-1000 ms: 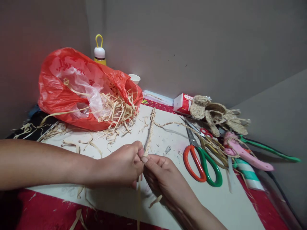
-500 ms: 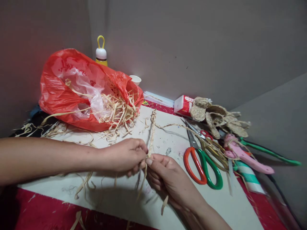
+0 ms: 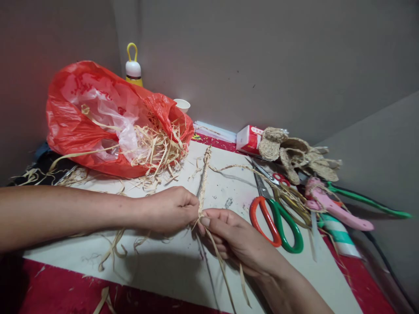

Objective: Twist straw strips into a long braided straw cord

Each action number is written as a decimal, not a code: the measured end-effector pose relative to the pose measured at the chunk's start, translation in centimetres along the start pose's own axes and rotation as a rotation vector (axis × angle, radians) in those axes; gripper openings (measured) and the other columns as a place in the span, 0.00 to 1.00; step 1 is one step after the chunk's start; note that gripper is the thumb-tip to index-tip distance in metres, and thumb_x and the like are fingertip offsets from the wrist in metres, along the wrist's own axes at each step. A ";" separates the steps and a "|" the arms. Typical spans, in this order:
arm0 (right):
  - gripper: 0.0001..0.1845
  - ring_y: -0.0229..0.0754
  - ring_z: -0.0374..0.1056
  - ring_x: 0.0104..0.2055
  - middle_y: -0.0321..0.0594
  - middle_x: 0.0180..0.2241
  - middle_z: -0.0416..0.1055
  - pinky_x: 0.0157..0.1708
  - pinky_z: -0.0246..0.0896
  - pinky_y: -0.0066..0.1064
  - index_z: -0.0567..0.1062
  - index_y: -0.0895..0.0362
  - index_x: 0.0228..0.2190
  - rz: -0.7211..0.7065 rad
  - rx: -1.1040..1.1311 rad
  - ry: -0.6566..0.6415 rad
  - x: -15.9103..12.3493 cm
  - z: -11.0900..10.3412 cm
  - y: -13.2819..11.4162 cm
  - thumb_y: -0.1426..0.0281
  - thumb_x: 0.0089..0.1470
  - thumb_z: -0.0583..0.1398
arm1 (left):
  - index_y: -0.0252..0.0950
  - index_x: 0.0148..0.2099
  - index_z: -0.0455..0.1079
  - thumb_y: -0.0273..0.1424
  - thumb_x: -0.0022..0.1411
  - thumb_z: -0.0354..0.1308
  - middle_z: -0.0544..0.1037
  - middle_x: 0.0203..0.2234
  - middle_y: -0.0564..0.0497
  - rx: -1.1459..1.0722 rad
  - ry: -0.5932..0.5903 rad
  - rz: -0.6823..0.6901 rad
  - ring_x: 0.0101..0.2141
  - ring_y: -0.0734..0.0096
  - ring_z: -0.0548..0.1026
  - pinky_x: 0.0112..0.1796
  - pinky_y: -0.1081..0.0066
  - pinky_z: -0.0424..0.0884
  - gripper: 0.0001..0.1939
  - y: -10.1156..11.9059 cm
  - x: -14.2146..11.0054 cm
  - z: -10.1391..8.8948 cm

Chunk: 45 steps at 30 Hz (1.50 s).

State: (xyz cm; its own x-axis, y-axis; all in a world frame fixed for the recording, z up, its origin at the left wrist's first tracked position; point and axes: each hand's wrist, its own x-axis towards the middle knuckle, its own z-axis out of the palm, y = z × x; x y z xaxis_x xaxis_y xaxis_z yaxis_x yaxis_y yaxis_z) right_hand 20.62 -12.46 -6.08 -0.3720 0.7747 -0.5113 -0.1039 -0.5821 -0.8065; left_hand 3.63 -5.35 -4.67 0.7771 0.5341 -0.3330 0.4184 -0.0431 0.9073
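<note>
A pale braid of dry plant fibre (image 3: 204,183) runs from the far part of the white board down to my fingers. My left hand (image 3: 173,209) is closed on the braid's near end from the left, its fingertips partly hidden. From the right, my right hand (image 3: 229,233) pinches the same end between thumb and forefinger. Loose fibre strands (image 3: 220,259) trail from this point toward me, below the right hand. The two hands almost touch.
A red plastic bag (image 3: 75,135) spilling dry fibre lies at back left, a yellow bottle (image 3: 133,69) behind it. Large scissors (image 3: 278,222), a pink glue gun (image 3: 337,209), a striped roll (image 3: 338,235) and woven pieces (image 3: 291,152) lie right. The white board (image 3: 157,279) covers red cloth.
Both hands stay at the braid's end. My left fingers have drawn in against it, and the loose strands now hang longer toward the lower right. The view has shifted slightly.
</note>
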 end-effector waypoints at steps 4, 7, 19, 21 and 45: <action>0.17 0.28 0.38 0.15 0.25 0.12 0.49 0.15 0.31 0.24 0.70 0.59 0.24 -0.010 -0.063 0.012 0.0 -0.1 -0.1 0.57 0.52 0.60 | 0.34 0.23 0.64 0.32 0.52 0.46 0.57 0.11 0.58 -0.134 -0.074 -0.057 0.14 0.80 0.51 0.16 0.76 0.47 0.10 -0.3 0.3 -0.3; 0.18 0.28 0.38 0.15 0.25 0.13 0.49 0.15 0.31 0.24 0.70 0.59 0.25 -0.016 -0.088 0.002 0.0 -0.3 -0.1 0.56 0.52 0.59 | 0.35 0.23 0.63 0.33 0.51 0.47 0.53 0.09 0.60 -0.288 -0.122 -0.117 0.12 0.81 0.49 0.14 0.76 0.43 0.09 -0.4 0.4 -0.4; 0.16 0.36 0.58 0.28 0.35 0.24 0.63 0.29 0.54 0.27 0.72 0.57 0.27 -0.201 -0.508 0.081 -0.7 0.3 -0.8 0.59 0.57 0.54 | 0.34 0.25 0.67 0.34 0.52 0.52 0.58 0.09 0.60 -0.353 -0.130 -0.120 0.11 0.83 0.49 0.14 0.76 0.44 0.09 -0.7 0.3 0.0; 0.15 0.39 0.60 0.30 0.36 0.26 0.65 0.32 0.55 0.29 0.72 0.57 0.28 -0.215 -0.572 0.077 -0.8 0.3 -0.8 0.60 0.58 0.53 | 0.33 0.25 0.67 0.33 0.53 0.51 0.61 0.12 0.59 -0.263 -0.080 -0.072 0.12 0.84 0.50 0.14 0.77 0.45 0.10 -0.8 0.3 0.1; 0.12 0.36 0.60 0.14 0.36 0.14 0.67 0.18 0.40 0.28 0.67 0.56 0.21 -0.446 -1.444 0.577 -1.1 4.0 3.0 0.73 0.54 0.49 | 0.32 0.22 0.64 0.35 0.53 0.54 0.61 0.13 0.58 -0.494 0.013 -0.022 0.16 0.83 0.53 0.20 0.77 0.49 0.12 -1.7 -0.1 1.9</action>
State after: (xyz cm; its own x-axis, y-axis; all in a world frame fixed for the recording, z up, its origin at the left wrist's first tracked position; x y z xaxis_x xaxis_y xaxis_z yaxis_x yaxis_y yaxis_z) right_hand 17.02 -16.03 -6.76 -0.1388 0.9886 0.0587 0.9301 0.1504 -0.3350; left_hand 3.75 -6.97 -6.64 0.7632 0.5412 -0.3529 0.1591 0.3720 0.9145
